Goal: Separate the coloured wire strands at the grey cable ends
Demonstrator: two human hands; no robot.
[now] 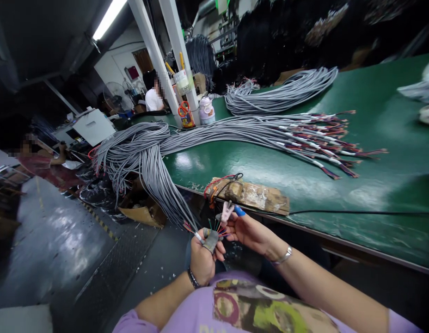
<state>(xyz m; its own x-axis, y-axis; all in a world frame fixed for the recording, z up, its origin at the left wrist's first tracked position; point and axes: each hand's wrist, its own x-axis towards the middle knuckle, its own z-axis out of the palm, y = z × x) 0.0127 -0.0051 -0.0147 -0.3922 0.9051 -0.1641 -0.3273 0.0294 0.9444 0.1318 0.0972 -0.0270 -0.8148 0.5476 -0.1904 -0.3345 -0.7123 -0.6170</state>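
Observation:
My left hand point(205, 259) is closed round the end of a grey cable point(199, 237), its thumb wrapped in a worn grey cover. From that grip thin coloured wires point(217, 230) fan out towards my right hand point(248, 235). Blue tape covers one fingertip of the right hand, and its other fingers touch the wire ends. A small pale pink forked clip point(227, 211) shows at these fingertips, seemingly pinched there. Just beyond, on the bench edge, lies a worn wooden block point(259, 196) with red and black leads tied to it.
A thick bundle of grey cables point(214, 132) crosses the green bench point(381, 194), stripped ends to the right, part hanging off the left edge. Behind are a coiled bundle point(284, 95), a lilac bottle point(206, 111) and orange-handled scissors point(184, 109). Two people sit further back.

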